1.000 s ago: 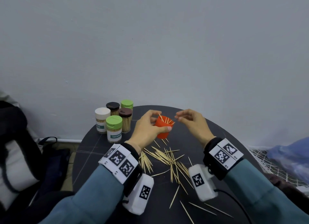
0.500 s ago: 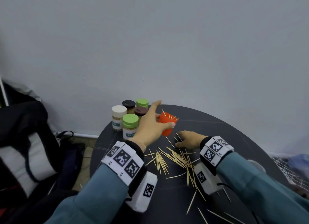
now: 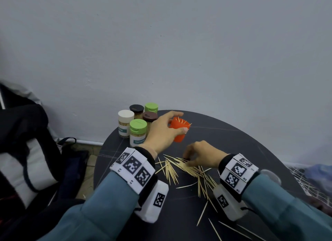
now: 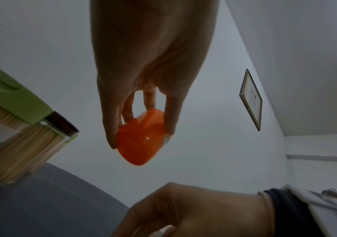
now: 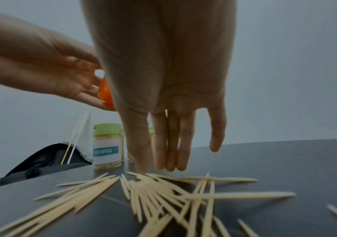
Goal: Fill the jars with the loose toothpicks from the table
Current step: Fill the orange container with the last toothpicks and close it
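A small orange jar [image 3: 179, 135] with several toothpicks sticking out of its open top is held tilted above the dark round table [image 3: 233, 151]. My left hand [image 3: 177, 123] grips it between thumb and fingers; from the left wrist the jar's underside [image 4: 141, 139] shows. My right hand [image 3: 186, 160] reaches down onto the loose toothpick pile [image 3: 193, 170]. In the right wrist view its fingers [image 5: 164, 160] are straight, their tips touching the toothpicks [image 5: 153, 192]. I see nothing pinched between them.
Several closed, full toothpick jars stand at the table's back left, the nearest with a green lid [image 3: 138, 127], one with a white lid [image 3: 125, 115]. Stray toothpicks [image 3: 202, 213] lie near the front edge. A black bag [image 3: 27, 151] sits left, a wire rack [image 3: 309, 183] right.
My right hand came down from the orange jar's mouth to the toothpick pile. The left hand still holds the jar, moved slightly left and back.
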A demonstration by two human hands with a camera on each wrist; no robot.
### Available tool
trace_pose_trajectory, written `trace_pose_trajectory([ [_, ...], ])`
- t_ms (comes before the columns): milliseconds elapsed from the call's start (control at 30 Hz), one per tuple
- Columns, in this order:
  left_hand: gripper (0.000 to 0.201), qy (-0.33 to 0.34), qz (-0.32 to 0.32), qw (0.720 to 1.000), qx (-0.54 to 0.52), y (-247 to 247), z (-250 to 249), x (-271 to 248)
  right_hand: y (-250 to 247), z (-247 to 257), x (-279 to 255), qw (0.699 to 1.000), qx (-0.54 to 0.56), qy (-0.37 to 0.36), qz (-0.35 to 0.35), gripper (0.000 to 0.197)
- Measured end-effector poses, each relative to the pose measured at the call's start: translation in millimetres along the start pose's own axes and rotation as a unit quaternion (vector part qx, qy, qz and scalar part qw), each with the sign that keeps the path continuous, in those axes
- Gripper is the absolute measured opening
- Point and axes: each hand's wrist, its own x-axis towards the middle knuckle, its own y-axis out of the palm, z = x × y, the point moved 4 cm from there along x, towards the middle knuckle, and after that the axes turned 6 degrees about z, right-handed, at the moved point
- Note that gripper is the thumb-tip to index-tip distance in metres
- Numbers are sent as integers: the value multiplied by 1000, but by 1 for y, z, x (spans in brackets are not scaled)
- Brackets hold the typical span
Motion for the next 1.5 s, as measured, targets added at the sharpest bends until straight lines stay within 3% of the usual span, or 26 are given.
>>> trace_pose_trajectory([
  [133,53,-6,-3,1000,4,1,-1,0,11,3,-2,999,-13,45,18,57],
  [367,59,-17,-5,1000,-7,0,-1,-2,15,7,9,997,-16,76,26,23],
  [933,71,-26,-5,1000,5,-1,-1,-3,15,6,9,992,-46,111,41,31],
  [1267,70,-25,-6,1000,12,4,0,-1,5,-3,5,993,1,112,-24,25],
  [1333,70,-21,-7,1000,12,5,0,0,1,-10,0,993,24,110,-45,15],
  [1367,69,-20,-6,1000,14,6,0,1,-1,-13,-4,992,43,102,-61,6],
  [1433,68,-19,-4,1000,17,9,0,1,-6,-23,-13,987,84,95,-102,14],
  [1500,66,-21,-1,1000,19,13,1,3,-15,-30,-24,974,132,87,-163,10],
])
